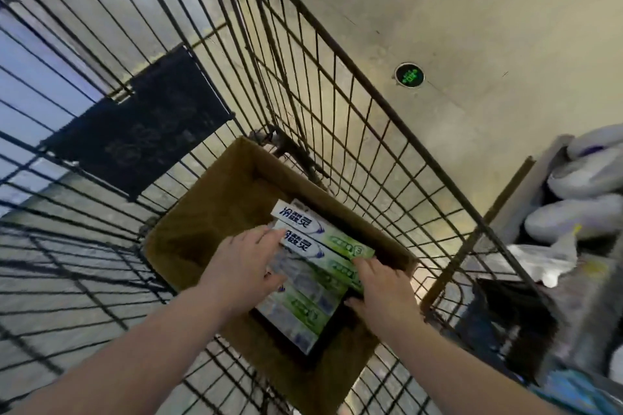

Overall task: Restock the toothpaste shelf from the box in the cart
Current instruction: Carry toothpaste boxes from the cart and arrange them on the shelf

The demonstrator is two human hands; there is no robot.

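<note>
An open brown cardboard box stands inside the black wire cart. Several white-and-green toothpaste cartons lie side by side in the box. My left hand presses on the left ends of the cartons, fingers curled over their edge. At the cartons' right ends, my right hand has its fingers wrapped around the stack. Both hands grip the cartons, which sit low in the box.
A dark panel hangs on the cart's far wall. At the right, a shelf holds white packaged goods and plastic wrapping. A round green floor marker sits on the beige floor beyond the cart.
</note>
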